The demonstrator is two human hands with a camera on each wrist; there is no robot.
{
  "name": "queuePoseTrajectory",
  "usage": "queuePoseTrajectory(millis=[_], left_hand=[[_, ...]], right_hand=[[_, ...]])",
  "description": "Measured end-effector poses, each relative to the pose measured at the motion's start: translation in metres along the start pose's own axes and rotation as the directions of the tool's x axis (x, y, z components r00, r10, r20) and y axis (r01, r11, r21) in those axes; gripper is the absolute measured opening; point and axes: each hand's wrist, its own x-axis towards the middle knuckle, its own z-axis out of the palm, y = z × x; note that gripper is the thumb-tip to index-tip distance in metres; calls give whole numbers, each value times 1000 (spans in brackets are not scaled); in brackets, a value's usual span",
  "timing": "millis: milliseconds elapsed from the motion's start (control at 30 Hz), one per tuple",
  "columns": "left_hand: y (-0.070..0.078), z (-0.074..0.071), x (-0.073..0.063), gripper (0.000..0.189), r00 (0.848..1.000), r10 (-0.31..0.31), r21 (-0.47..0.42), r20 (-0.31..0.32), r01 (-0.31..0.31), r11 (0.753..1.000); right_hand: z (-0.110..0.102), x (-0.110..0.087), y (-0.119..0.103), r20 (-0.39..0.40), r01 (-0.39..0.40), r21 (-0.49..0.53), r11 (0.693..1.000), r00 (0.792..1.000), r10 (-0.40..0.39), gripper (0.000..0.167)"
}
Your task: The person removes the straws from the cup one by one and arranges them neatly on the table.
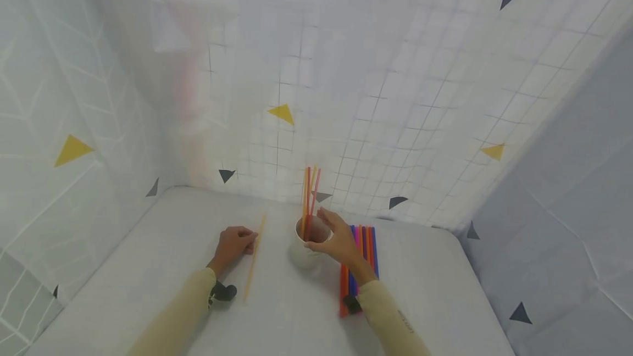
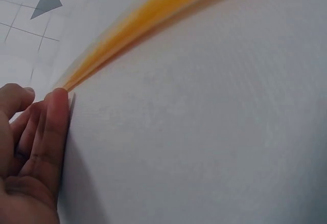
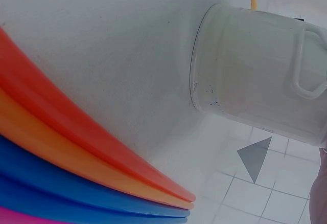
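Straw row (image 1: 367, 240) lies toward the surface (image 1: 287, 317)'s right edge. Left hand (image 1: 233, 245): fingers near-straight, thumb apart, tips touching a loose yellow straw (image 1: 254, 261) left of centre. Right hand (image 1: 342, 239): fingers and thumb wide around the mug (image 1: 304, 258) nearer the far edge, standing straws (image 1: 309, 191) inside.

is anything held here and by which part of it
It cannot be told for sure: the left hand touches the loose yellow straw toward its far end, and the right hand curves around the rim of the white mug.
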Motion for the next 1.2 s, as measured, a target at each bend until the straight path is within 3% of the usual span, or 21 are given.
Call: queuePoseTrajectory(millis=[233,433,600,767,867,1200], left_hand=[[3,-4,-1,17,1000,-15,-23,8,15,1000],[16,-6,3,18,1000,-2,-5,-6,2,1000],[36,-6,8,20,997,79,-35,-7,-80,996],[60,-4,10,26,984,177,28,-15,-176,984],[73,0,12,30,975,222,19,9,-222,975],[115,18,17,28,955,291,-43,50,-289,956]], right_hand=[[0,0,5,0,4,-4,1000,1000,-4,98],[-1,-2,6,2,-4,-24,1000,1000,4,100],[-2,-2,5,4,-10,-14,1000,1000,10,100],[-2,-3,3,12,-26,-19,999,1000,27,100],[-1,-3,3,6,-29,-25,999,1000,29,98],[0,-2,1,-1,-26,-29,999,1000,26,94]])
